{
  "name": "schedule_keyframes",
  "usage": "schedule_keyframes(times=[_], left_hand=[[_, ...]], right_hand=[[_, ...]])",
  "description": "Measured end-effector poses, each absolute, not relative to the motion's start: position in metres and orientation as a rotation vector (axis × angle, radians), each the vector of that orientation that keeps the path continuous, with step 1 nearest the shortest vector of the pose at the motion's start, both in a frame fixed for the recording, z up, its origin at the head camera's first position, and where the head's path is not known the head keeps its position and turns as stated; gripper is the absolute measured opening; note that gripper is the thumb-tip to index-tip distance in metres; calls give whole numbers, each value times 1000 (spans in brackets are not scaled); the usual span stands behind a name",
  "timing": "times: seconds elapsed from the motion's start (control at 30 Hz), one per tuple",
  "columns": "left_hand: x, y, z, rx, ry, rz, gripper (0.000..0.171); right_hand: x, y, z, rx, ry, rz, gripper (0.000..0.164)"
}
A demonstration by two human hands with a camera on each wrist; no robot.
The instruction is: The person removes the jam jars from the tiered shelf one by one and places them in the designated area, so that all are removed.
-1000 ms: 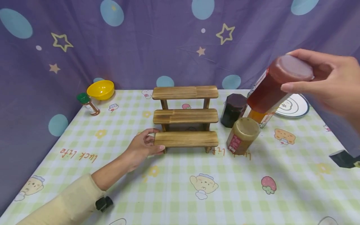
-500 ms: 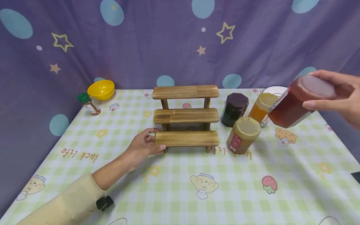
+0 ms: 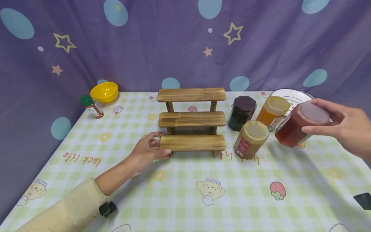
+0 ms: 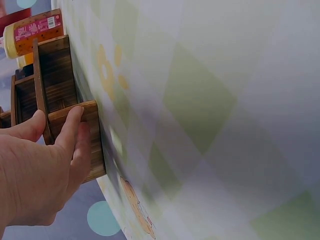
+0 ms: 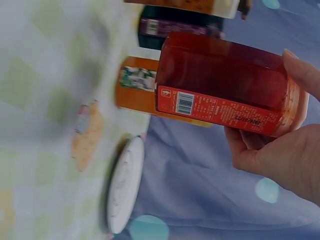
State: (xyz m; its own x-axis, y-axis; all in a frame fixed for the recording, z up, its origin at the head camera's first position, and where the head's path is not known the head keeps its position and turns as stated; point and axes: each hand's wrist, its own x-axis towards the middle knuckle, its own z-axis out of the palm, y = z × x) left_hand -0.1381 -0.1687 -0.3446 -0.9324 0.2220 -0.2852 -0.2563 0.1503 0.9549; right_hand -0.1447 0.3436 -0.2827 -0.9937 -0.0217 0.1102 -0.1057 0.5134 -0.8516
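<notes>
My left hand (image 3: 147,149) grips the left end of the bottom step of a three-tier wooden display stand (image 3: 192,120), thumb at the front and fingers behind. In the left wrist view, the fingertips (image 4: 75,114) lie against the stand's end. At the right, my right hand (image 3: 345,125) holds a jar of dark red contents (image 3: 298,129) by its whitish lid, slightly tilted. The right wrist view shows its red label with a barcode, and its base stands off from the tablecloth. Just left of it are an orange jar (image 3: 272,111), a tan jar (image 3: 251,140) and a dark jar (image 3: 242,112).
Behind the held jar lies a white plate (image 3: 285,94), partly covered. A yellow bowl (image 3: 105,92) and a green-capped spice bottle (image 3: 92,107) stand at the back left. A checked tablecloth (image 3: 174,199) covers the table, and a purple curtain (image 3: 130,54) hangs behind.
My right hand has carried the red jar rightward, then down and slightly back left toward the tablecloth, uncovering the orange jar. My left hand and the stand have stayed put.
</notes>
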Motion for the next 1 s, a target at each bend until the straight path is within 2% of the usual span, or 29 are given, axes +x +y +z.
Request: schedule_keyframes(times=[0.17,1.0], left_hand=[[-138,-170,-344,-36,2079,1830,65],[-138,-170,-345,-50,2073,1830,66]], right_hand=[[-142,342,-293,61,-2788,1395,80],[-138,333,-325,126,-2823,1456,78]])
